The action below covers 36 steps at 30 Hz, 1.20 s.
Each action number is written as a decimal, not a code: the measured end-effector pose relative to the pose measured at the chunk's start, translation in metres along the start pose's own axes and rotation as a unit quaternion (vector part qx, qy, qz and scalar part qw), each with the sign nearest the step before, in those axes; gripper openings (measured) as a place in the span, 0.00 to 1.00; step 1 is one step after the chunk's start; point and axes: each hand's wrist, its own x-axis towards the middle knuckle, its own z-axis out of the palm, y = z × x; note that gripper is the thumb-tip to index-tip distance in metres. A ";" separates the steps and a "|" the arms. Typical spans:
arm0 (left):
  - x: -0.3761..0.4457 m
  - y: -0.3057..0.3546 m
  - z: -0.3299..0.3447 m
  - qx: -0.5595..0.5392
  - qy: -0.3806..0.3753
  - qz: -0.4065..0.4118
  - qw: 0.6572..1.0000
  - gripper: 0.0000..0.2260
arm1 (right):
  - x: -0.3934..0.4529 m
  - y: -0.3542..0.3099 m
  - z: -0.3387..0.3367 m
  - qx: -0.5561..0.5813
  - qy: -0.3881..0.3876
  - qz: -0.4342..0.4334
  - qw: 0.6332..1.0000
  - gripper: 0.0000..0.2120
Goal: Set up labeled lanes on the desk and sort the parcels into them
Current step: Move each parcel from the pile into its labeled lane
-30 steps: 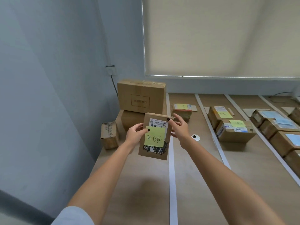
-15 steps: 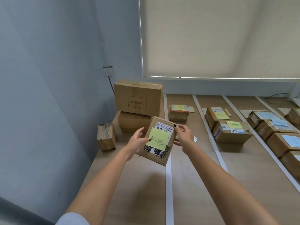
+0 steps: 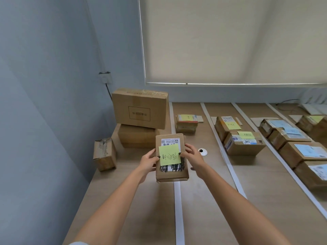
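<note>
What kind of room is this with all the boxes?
Probably an office or mailroom used for sorting parcels. A long wooden desk is split into lanes by white tape strips, brown cardboard parcels with shipping labels sit in the lanes, and both hands hold a small cardboard parcel with a yellow sticky note.

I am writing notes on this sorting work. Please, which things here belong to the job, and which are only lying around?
Part of the job:
- held parcel, gripped by left hand and right hand
- yellow sticky note on it
- white tape strips marking lanes
- sorted parcels
- stacked boxes

Just there:
- wall socket
- desk cable hole
- window blind
</note>
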 end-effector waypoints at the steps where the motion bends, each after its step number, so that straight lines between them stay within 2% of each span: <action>1: 0.004 0.000 0.001 -0.007 0.002 0.001 1.000 0.24 | 0.001 0.003 -0.002 -0.002 -0.013 0.011 1.000 0.27; 4: 0.014 0.000 0.010 -0.006 0.000 0.013 1.000 0.23 | 0.005 0.015 -0.008 0.006 -0.019 0.028 0.999 0.32; 7: 0.024 -0.002 0.021 0.012 0.005 0.029 0.999 0.21 | 0.012 0.026 -0.017 0.024 -0.006 0.035 0.999 0.32; 14: 0.044 -0.011 0.060 0.038 0.002 0.035 0.999 0.20 | 0.032 0.054 -0.040 0.082 0.020 0.055 0.995 0.25; 18: 0.060 -0.013 0.088 0.063 0.017 0.022 0.998 0.20 | 0.048 0.069 -0.066 0.085 0.036 0.065 0.994 0.26; 24: 0.079 -0.025 0.134 0.009 0.039 -0.017 0.999 0.21 | 0.066 0.080 -0.117 0.061 0.074 0.052 0.994 0.20; 28: 0.091 -0.033 0.165 -0.002 0.044 -0.047 0.998 0.23 | 0.076 0.082 -0.142 0.050 0.068 0.050 0.995 0.18; 32: 0.108 -0.032 0.191 -0.001 0.033 -0.047 0.998 0.25 | 0.088 0.084 -0.164 0.037 0.032 0.063 0.997 0.22; 36: 0.136 -0.028 0.214 0.023 0.040 -0.041 0.998 0.24 | 0.115 0.082 -0.179 0.054 0.038 0.096 0.993 0.26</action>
